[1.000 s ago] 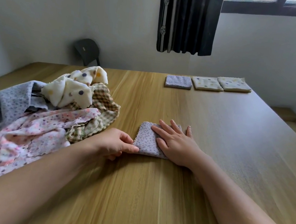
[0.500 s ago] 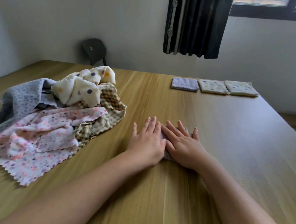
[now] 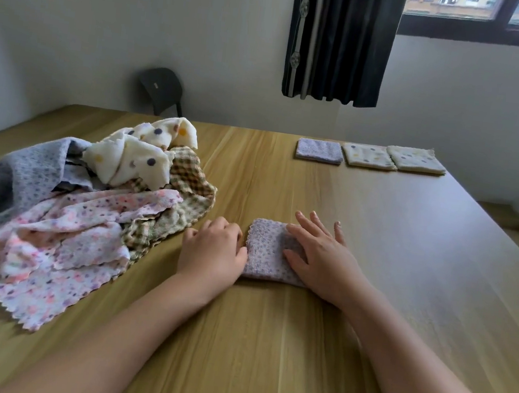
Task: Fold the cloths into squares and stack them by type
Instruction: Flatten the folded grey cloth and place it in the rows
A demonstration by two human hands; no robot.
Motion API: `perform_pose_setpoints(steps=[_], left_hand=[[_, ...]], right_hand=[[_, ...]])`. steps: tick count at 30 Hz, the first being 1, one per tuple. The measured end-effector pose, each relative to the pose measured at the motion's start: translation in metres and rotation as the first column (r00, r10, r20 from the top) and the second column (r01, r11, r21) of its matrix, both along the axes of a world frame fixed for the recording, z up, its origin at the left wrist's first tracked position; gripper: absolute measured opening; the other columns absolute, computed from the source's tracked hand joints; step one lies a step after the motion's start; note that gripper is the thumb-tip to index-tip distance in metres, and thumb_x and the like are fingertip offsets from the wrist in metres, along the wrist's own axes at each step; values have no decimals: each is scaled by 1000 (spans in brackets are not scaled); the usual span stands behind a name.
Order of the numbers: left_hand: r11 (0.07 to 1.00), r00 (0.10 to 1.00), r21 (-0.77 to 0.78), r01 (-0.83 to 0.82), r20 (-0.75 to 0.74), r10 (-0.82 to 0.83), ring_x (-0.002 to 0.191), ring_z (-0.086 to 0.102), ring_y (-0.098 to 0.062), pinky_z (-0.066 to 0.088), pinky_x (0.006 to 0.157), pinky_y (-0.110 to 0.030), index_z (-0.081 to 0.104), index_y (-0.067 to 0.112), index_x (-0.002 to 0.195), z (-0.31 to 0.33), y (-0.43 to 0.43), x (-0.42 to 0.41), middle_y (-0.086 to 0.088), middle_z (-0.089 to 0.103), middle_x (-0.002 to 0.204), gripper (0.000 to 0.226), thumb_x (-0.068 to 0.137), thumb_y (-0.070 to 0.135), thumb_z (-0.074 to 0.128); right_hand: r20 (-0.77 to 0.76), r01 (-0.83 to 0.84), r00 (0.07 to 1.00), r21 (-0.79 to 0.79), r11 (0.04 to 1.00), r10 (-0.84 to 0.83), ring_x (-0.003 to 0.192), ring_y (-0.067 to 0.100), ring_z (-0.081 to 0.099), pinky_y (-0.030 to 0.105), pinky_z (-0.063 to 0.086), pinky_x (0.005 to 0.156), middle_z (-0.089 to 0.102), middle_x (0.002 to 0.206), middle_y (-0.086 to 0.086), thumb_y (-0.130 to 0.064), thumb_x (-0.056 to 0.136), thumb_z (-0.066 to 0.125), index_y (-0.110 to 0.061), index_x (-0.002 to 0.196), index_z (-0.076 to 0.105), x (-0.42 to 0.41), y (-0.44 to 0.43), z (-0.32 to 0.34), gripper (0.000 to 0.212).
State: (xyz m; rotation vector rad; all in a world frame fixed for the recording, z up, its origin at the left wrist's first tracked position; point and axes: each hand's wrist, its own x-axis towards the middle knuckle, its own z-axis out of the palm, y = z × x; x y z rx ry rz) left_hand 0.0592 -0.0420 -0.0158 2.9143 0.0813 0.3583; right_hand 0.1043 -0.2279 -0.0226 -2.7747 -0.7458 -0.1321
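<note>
While the lilac, dotted cloth, folded into a thick square with a zigzag left edge, lies mid-way on the bench, the right hand presses it flat, fingers straight and spread. The left hand touches its left edge, fingers curled; whether they pinch it cannot be told.

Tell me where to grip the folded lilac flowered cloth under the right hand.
Grip the folded lilac flowered cloth at its near edge, coming from the near side. That edge looks like a rounded fold holding all layers; the left edge shows loose zigzag ends.
</note>
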Motion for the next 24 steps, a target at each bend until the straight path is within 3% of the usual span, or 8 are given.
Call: perform_pose_setpoints(steps=[4,8,12,16,21,24], left_hand=[[982,992,-140,123,20,-122,102,51,-11,36,94,-34,62,28,99,0,14,-2,9,56,103,22,86,45,60],[923,947,-231,309,-20,-322,88,50,-7,45,90,-38,64,27,94,2,23,-1,10,56,95,11,84,29,67],[871,872,-94,482,143,-468,86,50,-7,47,84,-33,59,22,102,0,25,7,8,53,101,26,79,25,70],[712,666,207,671,254,-701,91,60,-18,42,75,-30,68,18,91,2,23,14,1,64,97,18,87,27,52],[604,544,378,702,262,-797,87,62,-19,45,76,-33,65,16,93,1,25,22,1,66,92,10,85,23,63],[585,500,449,675,303,-811,81,62,-19,46,77,-35,66,16,88,-2,17,21,1,65,86,7,88,16,59]], right_hand=[[-8,-61,998,160,985,63,146,18,13,31,9,117,25,157,2,-24,101,36,-18,140,44,-9,17,2,40],[-103,-97,989,83,992,105,147,14,7,26,2,117,19,158,-4,-24,103,29,-21,147,32,-8,15,-3,45],[-137,-110,982,125,986,127,147,11,8,22,3,116,21,158,-5,-15,100,33,-22,147,35,-5,12,-3,47],[-170,-104,976,189,976,137,146,9,12,25,7,119,27,156,-6,-7,96,33,-23,143,42,-4,10,-4,50],[-161,-106,977,216,971,142,144,7,20,23,11,119,33,152,-6,0,91,36,-22,138,48,0,7,-5,54],[-151,-118,976,227,967,154,143,7,22,25,14,119,36,151,-6,-1,90,37,-23,138,50,2,7,-7,53]])
